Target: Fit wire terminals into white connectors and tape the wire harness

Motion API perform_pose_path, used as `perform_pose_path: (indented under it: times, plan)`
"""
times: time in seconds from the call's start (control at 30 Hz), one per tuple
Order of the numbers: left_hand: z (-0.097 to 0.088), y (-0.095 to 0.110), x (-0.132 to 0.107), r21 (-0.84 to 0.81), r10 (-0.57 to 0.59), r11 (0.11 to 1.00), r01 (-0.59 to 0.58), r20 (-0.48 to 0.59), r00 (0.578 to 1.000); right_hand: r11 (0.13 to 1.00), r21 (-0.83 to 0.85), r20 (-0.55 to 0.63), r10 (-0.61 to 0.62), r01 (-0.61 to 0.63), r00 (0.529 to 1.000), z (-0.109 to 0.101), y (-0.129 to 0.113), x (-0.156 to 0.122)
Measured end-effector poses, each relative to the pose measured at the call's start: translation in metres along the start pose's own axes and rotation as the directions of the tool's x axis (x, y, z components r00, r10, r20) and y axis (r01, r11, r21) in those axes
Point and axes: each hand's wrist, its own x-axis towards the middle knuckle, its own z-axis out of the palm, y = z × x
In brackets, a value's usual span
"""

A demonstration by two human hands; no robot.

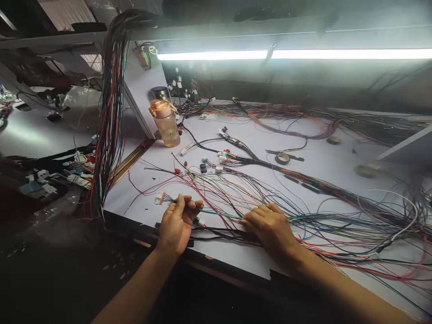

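My left hand [173,227], palm partly up, has its thumb and fingertips closed on thin wires just behind a white connector [159,198] with an orange part. From there, green wires [219,213] run across to my right hand [270,225]. That hand is curled over the wire bundle, back of the hand up, with its fingertips partly hidden. A black sleeved cable [216,230] passes behind my left hand and on toward the right one. Beyond the hands, loose wire ends carry a black connector [203,168], a white connector [218,169] and small red ones [177,171].
A taped harness [300,180] crosses the white table [249,263]. A tape roll [282,158] and an orange-lidded bottle [165,123] stand farther back. Many wires hang over a rail [113,103] at left. Tangled wires [364,229] spread to the right. A lit tube [216,55] hangs above.
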Motion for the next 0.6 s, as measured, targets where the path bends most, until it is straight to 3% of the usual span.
perform_pose_path:
  times: [0.17, 0.3, 0.43, 0.6]
  plan:
    - [-0.001, -0.012, -0.001, 0.018, 0.095, 0.995, -0.096, 0.032, 0.995, 0.991, 0.101, 0.05, 0.088, -0.093, 0.995, -0.016, 0.018, -0.01]
    - [-0.001, -0.019, -0.001, 0.028, 0.176, 0.984, -0.178, 0.077, 0.981, 0.981, 0.127, -0.031, 0.15, -0.145, 0.988, -0.023, 0.021, 0.005]
    - [-0.003, -0.026, -0.006, 0.045, 0.238, 0.969, -0.243, 0.094, 0.967, 0.986, 0.144, 0.002, 0.09, -0.089, 0.996, -0.015, 0.006, 0.033]
    - [-0.005, -0.029, -0.009, 0.041, 0.275, 0.959, -0.281, 0.109, 0.955, 1.0, 0.031, 0.16, -0.013, 0.008, 0.987, 0.01, -0.001, 0.064]
